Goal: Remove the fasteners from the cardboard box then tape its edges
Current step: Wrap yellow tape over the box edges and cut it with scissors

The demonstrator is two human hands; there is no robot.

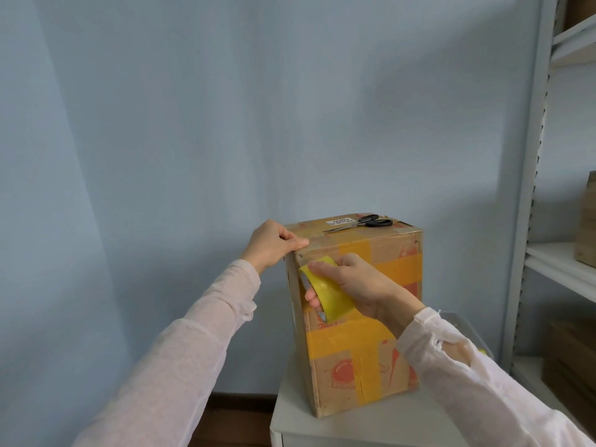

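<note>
One cardboard box (pixel 364 346) stands upright on a white desk (pixel 322 427) as the left hand (pixel 274 243) curls its fingers over the box's top corner, the right hand (pixel 354 285) wraps its fingers round one yellow tape roll (pixel 325 290) held against the box's front, and one pair of scissors (pixel 371 221) lies on top.

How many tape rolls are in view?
1: the yellow tape roll gripped by the right hand against the front of the box, near its top left corner. A yellow scrap behind the right sleeve may be another; unclear.
</note>
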